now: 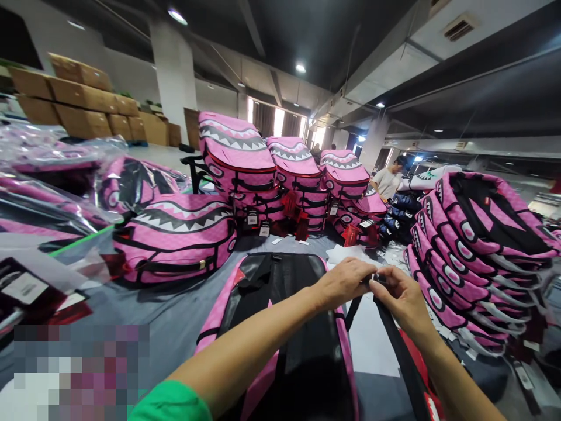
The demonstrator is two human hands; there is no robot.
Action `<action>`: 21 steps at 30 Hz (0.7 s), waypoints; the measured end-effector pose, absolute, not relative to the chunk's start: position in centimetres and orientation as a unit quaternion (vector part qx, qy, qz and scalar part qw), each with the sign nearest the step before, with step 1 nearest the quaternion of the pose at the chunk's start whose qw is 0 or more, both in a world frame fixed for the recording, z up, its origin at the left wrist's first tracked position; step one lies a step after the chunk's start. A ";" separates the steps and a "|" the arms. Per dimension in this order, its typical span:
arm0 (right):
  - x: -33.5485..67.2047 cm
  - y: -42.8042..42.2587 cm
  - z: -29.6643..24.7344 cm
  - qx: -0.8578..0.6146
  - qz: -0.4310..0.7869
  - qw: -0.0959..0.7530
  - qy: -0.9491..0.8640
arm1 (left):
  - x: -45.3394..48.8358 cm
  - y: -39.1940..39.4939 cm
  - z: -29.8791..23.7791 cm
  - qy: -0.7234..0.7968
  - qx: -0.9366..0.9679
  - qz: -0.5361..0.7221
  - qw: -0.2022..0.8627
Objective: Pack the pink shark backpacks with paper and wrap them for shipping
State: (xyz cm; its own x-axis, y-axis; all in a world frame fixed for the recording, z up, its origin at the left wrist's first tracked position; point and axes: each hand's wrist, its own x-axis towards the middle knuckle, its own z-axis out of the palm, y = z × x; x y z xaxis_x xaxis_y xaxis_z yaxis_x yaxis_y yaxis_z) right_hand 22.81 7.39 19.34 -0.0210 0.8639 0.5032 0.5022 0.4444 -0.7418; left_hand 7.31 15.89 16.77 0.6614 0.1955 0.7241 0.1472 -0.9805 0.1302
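Observation:
A pink and black backpack [302,327] lies in front of me with its black back panel up. My left hand [348,282] reaches across it, fingers pinched on a small dark piece at a strap's end. My right hand [401,292] meets it there, thumb and fingers closed on the same black strap [392,330], which runs down toward the lower right. Between the fingertips the small dark fitting [379,279] is mostly covered, so its exact kind is unclear. Under the strap lies a white sheet [374,345].
Pink shark-mouth backpacks stand in stacks [236,152] at the back and in a leaning pile [460,263] at right. Another pink backpack [184,234] rests left of mine. Plastic-wrapped bags [52,193] lie far left, before cardboard boxes [83,96]. A person [388,181] is behind.

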 end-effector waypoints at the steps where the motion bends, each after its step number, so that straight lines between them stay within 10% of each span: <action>1: 22.7 7.6 19.9 -0.488 0.190 0.487 -0.699 | 7.2 16.4 17.4 0.103 0.918 0.382 -0.026; 7: 23.2 9.9 22.0 -0.472 0.142 0.433 -0.754 | 3.7 17.3 17.4 0.171 0.920 0.341 -0.093; 15: 17.8 21.2 17.2 -0.462 0.089 0.193 -0.861 | 1.4 8.9 8.4 0.330 0.534 0.409 0.662; 21: 14.6 27.5 12.5 -0.464 0.062 0.134 -0.874 | 1.6 4.3 4.4 0.392 0.383 0.387 0.742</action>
